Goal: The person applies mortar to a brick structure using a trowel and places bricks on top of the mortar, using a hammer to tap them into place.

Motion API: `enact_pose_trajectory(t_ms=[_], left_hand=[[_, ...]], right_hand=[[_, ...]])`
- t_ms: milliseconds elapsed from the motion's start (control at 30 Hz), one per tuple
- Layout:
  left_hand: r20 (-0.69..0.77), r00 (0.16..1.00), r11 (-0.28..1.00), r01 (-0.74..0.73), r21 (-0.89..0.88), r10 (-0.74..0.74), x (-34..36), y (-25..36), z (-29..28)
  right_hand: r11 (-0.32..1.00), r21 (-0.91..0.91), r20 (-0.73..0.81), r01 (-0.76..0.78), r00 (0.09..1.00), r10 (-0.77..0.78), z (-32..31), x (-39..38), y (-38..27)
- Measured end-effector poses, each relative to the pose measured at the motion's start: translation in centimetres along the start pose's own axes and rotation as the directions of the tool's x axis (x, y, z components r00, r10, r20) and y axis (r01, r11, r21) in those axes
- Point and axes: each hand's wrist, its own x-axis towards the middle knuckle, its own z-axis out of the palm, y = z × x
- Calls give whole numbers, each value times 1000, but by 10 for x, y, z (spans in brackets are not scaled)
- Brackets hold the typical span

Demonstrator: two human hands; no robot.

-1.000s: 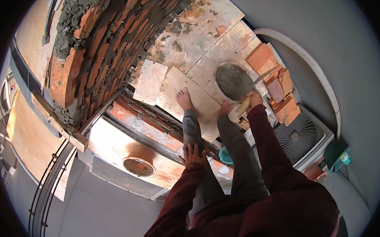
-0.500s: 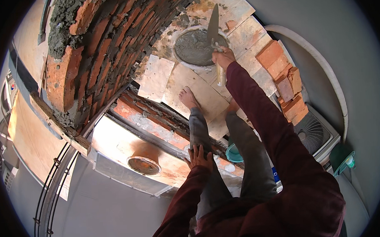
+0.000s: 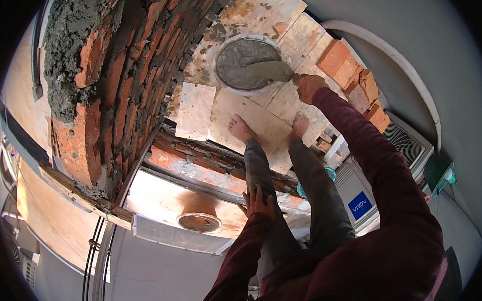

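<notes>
My right hand grips a trowel, its broad blade lying flat in grey wet mortar inside a round bucket, toward its right side. The bucket stands on stained pale boards beyond my bare feet. My left hand, fingers spread, rests on my left trouser leg near the knee. A stack of loose red bricks lies just right of my right hand.
At upper left rises a rough brick wall with mortar lumps. A pale hose curves at right past air-conditioner units and a green bucket. A dull round container sits below a brick ledge.
My right hand has moved from low beside the bricks up to the bucket, and the trowel blade has swung from upright down into the mortar. The view has shifted slightly.
</notes>
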Motion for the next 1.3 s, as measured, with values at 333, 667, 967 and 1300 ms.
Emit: enact_pose_trajectory(t_ms=[333,667,967,1300], left_hand=[[6,1000,1000,-22,-2,22,2,-13,-7],[38,999,1000,-24,-9,25,3,-11,3],[26,999,1000,-29,-7,29,0,-4,1],[52,998,1000,-20,-15,20,4,-9,9]], right_hand=[[958,249,38,-140,990,135,59,56,-63],[986,166,181,28,982,-58,45,105,-50],[986,157,94,49,994,-64,12,97,-72],[369,926,24,-83,986,162,113,102,-135]])
